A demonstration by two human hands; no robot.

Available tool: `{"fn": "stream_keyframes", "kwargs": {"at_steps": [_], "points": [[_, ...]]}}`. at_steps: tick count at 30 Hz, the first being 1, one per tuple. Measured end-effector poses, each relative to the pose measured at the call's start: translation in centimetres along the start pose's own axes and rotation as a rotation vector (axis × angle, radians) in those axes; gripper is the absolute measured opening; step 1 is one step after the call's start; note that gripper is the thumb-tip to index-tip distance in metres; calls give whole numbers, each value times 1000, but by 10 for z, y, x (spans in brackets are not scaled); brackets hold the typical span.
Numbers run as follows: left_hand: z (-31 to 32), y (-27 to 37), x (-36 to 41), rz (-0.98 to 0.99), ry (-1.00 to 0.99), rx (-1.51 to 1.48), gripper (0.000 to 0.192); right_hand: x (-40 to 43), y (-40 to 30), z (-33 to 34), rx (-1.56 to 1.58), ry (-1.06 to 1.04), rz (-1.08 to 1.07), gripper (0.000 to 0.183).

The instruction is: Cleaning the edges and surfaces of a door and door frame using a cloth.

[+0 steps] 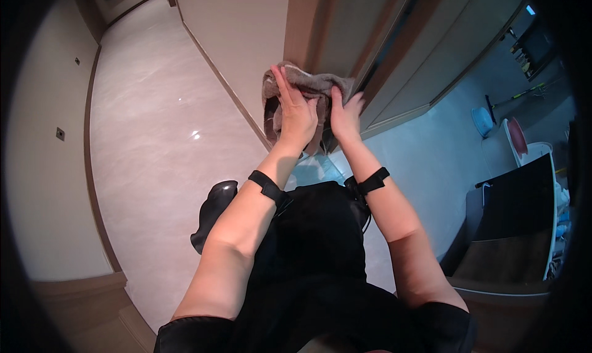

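A bunched, greyish-brown towel point(319, 82) is held up against the brown frame of a door point(303, 29), at the upper middle of the view. My left hand point(296, 108) lies over the towel's left part, fingers stretched upward and pressed on the cloth. At the towel's right end, my right hand point(347, 110) grips the cloth with its thumb in front; its other fingers are slightly blurred near the door's edge. Folds of the towel hang down between and below both hands. Each forearm bears a black strap.
Pale glossy floor tiles point(152, 145) run along the left wall. To the right are a blue basin point(482, 122), a pink basin point(517, 135), a squeegee-like tool with a green handle point(515, 95) and a black-topped cabinet point(515, 205). A black bag-like thing point(217, 209) is beside my left forearm.
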State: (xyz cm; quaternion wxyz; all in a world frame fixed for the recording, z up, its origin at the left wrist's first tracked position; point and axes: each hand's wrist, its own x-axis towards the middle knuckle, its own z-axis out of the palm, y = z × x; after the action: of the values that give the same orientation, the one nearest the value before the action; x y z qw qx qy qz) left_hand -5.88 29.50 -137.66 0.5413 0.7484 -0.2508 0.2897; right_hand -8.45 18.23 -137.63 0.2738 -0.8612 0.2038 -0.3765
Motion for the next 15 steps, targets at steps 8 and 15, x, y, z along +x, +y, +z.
{"fn": "stream_keyframes", "kwargs": {"at_steps": [8,15], "points": [[-32,62,51,75,17,-380,73,14,-102,-65,1519,-362,234,39],[-55,97,67,490,-129,-444,63,193,-144,-92,597,508,-804,55]]}}
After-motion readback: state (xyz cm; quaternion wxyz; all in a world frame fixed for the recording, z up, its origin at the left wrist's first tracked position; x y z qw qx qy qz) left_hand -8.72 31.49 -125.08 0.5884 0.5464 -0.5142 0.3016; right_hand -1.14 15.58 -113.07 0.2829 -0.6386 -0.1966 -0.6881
